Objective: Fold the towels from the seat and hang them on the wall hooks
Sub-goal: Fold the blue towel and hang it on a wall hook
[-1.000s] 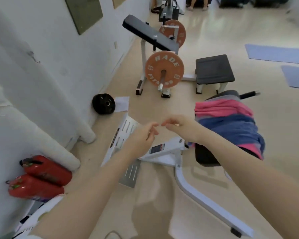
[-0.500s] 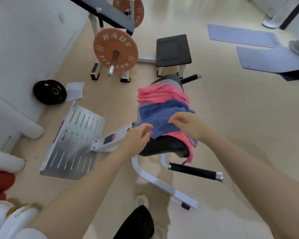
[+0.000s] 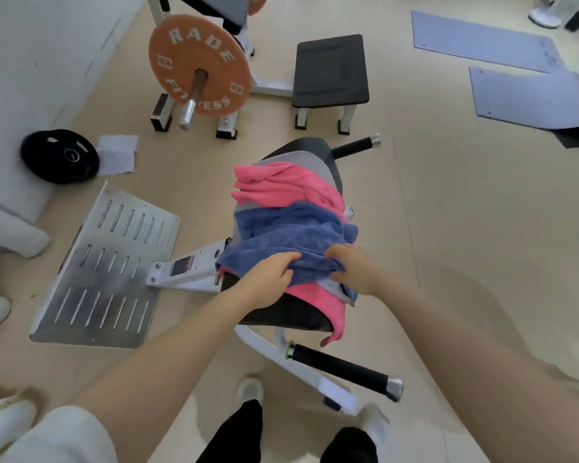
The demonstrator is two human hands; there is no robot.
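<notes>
Counts: 2 hands, left hand & right hand. Towels on seat: 1 blue towel; pink towel far, pink towel edge near, can't tell if 1 or 2; 1 grey layer. 1 orange weight plate, 1 black weight plate, 2 floor mats far right, 1 metal footplate left.

Operator: both forearms bare. White sleeve, short, on left upper arm. Black trousers. White shoes, toes near machine's black-grip handle.
</notes>
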